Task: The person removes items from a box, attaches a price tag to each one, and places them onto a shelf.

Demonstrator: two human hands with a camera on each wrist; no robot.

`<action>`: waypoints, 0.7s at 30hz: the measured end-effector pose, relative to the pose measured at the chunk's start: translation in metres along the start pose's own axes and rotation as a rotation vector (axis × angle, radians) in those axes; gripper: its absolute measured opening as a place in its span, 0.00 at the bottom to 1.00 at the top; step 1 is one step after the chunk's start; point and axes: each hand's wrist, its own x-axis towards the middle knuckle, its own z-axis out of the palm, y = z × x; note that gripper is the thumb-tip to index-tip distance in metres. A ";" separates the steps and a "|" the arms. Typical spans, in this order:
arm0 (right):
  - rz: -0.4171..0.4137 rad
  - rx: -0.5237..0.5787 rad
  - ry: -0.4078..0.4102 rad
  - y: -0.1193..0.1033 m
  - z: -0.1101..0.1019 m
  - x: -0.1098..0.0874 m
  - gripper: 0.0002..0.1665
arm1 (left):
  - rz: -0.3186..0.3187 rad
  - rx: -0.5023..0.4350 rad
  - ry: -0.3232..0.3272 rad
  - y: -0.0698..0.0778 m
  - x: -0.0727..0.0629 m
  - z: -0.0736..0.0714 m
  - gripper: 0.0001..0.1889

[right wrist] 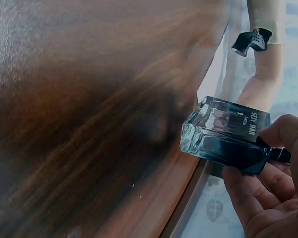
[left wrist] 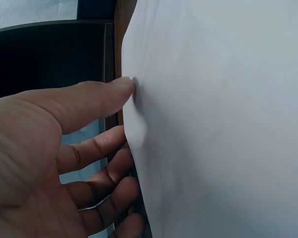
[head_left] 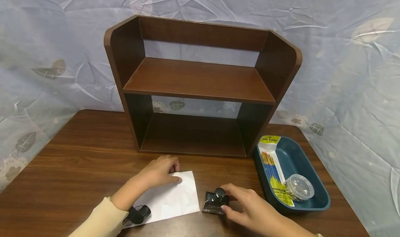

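A white sheet of paper [head_left: 170,202] lies on the table in front of the shelf. My left hand [head_left: 160,172] pinches its far edge; in the left wrist view the thumb rests on top of the paper [left wrist: 213,109] and the curled fingers are at the edge, their tips partly hidden. To the right of the sheet, my right hand [head_left: 248,205] grips a dark glass perfume bottle [head_left: 213,203] with a round black cap, thumb and fingers on opposite sides. Lettering shows on the bottle [right wrist: 228,131] in the right wrist view.
A brown two-level shelf [head_left: 200,79] stands at the back of the wooden table [head_left: 78,167]. Right of it, a dark teal tray [head_left: 293,146] holds a pack of artist brushes [head_left: 272,167] and a round clear-lidded tub [head_left: 300,187]. Patterned cloth hangs behind.
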 end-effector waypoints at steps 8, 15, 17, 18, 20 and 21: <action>-0.012 -0.010 -0.002 0.002 0.003 0.001 0.19 | -0.009 0.019 0.013 -0.002 -0.002 0.001 0.13; -0.017 -0.009 0.007 0.004 0.006 0.001 0.19 | -0.005 0.018 0.013 -0.003 -0.001 0.002 0.13; -0.012 -0.007 0.001 0.005 0.006 0.001 0.20 | -0.005 0.013 0.012 -0.003 -0.001 0.002 0.13; -0.009 -0.009 0.001 0.006 0.006 0.001 0.20 | -0.003 0.008 0.011 -0.003 -0.001 0.002 0.13; -0.003 -0.011 -0.003 0.006 0.006 0.001 0.20 | 0.003 -0.002 0.011 -0.003 -0.002 0.001 0.12; -0.005 -0.014 -0.001 0.006 0.007 0.001 0.20 | 0.006 -0.006 0.010 -0.003 -0.002 0.001 0.11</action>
